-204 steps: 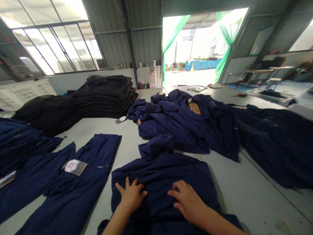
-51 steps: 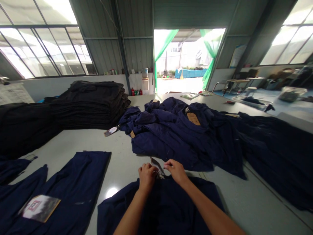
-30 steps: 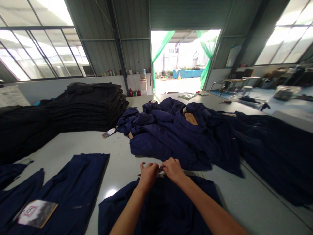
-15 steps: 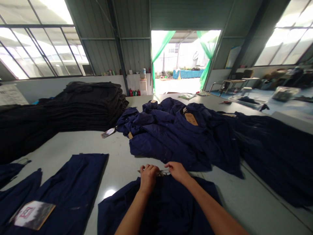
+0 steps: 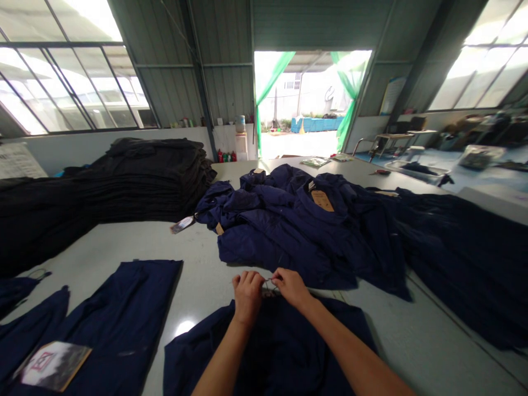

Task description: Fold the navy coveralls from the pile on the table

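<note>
A dark navy garment (image 5: 289, 346) lies at the front middle of the table, under my forearms. Above its far edge my left hand (image 5: 248, 294) is closed, its fingertips pinching one side of a thin cord (image 5: 268, 280). Close on its right, my right hand (image 5: 289, 286) pinches the same cord between thumb and fingers. The cord forms a small loop between the two hands. Something small and pale shows beneath it at the garment's edge, too small to make out.
Crumpled navy garments with tan tags (image 5: 289, 220) lie just beyond my hands. A tall stack of black garments (image 5: 144, 181) stands at the back left. Folded navy garments (image 5: 124, 313) with a printed tag (image 5: 55, 366) lie at the left. More dark clothing (image 5: 462, 247) covers the right side.
My right hand has moved left, closer to my left hand, and both are slightly higher. The cord between them now shows as a small raised loop.
</note>
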`<state>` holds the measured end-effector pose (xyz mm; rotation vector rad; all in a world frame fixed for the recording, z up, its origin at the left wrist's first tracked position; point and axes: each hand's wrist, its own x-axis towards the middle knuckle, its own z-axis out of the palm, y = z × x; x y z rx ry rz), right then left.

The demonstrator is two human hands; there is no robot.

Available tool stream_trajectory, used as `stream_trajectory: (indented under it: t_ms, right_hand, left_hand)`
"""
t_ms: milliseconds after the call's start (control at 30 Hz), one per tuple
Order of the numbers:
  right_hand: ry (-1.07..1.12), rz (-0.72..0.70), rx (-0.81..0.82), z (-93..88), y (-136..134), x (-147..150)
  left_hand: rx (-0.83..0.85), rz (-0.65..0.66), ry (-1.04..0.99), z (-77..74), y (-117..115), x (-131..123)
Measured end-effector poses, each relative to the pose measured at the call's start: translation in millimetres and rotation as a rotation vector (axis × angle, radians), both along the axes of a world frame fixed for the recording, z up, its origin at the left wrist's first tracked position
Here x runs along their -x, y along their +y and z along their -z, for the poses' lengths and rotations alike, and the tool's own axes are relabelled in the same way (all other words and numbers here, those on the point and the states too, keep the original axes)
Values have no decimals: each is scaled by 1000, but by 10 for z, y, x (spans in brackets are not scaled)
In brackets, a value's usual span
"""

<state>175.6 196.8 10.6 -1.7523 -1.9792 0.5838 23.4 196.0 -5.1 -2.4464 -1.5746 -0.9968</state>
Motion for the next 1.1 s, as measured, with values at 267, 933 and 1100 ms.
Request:
stream_trajectory:
  t_ms: [267,933,1100]
  right_hand:
    - [15,-10,9,29,-20,8]
    - [269,-49,332,241,2,171]
    - [284,-35,241,176,11,143]
  left_hand:
    - [-13,6,90,-1,-36,-16]
    - [-18,-63,101,42,-72,117]
    - [12,-62,68,46,-71,106]
